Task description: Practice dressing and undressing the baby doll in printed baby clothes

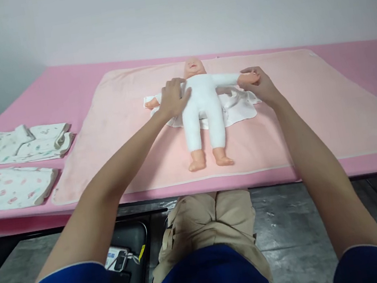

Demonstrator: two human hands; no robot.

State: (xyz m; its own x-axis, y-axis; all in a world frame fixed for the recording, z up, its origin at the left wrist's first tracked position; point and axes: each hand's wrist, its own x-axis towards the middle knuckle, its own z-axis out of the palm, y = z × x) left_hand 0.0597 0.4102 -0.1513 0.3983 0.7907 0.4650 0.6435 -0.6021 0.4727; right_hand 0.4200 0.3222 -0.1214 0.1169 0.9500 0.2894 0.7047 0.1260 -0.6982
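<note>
Left hand [172, 98] is resting part-open against the shoulder of the doll [200, 93], thumb spread toward its chest. Right hand [265, 86] is gripping the doll's outstretched hand [246, 78] between thumb and fingers, some fingers partly hidden behind it. Doll is lying face-up on the peach blanket [319, 112], its body hiding part of a white garment [240, 111]. Frame's left edge is cutting off two folded cloths [7, 188].

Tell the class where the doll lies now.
In the head view, the doll lies upper centre on the peach blanket, partly over a white cloth, the left hand at its side and the right hand holding its outstretched arm.
</note>
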